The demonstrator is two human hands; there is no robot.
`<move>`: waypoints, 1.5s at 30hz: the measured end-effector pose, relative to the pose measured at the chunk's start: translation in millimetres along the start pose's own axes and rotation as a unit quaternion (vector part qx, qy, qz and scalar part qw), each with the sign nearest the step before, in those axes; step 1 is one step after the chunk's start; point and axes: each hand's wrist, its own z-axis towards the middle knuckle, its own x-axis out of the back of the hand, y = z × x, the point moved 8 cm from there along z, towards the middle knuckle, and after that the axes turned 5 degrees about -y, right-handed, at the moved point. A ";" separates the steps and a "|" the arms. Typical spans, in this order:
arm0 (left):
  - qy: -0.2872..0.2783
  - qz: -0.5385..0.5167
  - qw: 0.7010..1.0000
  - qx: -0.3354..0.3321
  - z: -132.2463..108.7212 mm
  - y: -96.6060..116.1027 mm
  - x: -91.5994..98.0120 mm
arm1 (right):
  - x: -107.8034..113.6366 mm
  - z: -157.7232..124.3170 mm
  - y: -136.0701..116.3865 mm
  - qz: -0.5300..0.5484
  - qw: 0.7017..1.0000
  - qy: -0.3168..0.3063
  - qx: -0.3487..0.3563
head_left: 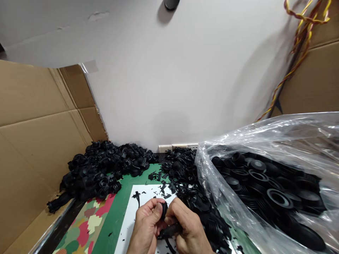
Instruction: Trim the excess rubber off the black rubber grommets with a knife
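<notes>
Low in the middle, my left hand [145,224] is closed on a small black rubber part [164,210], thumb on its near side. My right hand [188,220] meets it from the right, fingers curled round a dark piece [171,231]. I cannot tell whether both hands hold one part. A thin black strip [170,246] hangs below the fingers. Beneath the hands lies a white sheet [128,217], with black scraps [165,192] strewn over its far side.
Ribbed black rubber parts [97,169] are heaped at left, against cardboard [42,141]. Black scraps [197,197] pile up beside my right hand. A clear plastic bag [212,169] at right holds round black rubber parts [280,197]. Behind stands a white wall [169,81]; twisted wires [291,72] hang at right.
</notes>
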 end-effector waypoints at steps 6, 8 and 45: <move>0.081 -0.041 0.993 -0.073 3.4 38.1 19.8 | -23.7 -12.0 2.8 -0.013 0.999 -0.021 -0.020; 0.035 -0.052 0.996 -0.065 3.5 34.9 10.4 | -15.4 -6.4 4.6 0.016 1.000 -0.005 -0.016; -0.103 0.069 0.992 -0.012 -10.7 -2.7 -25.7 | 16.4 -0.4 4.7 -0.196 0.978 0.067 0.008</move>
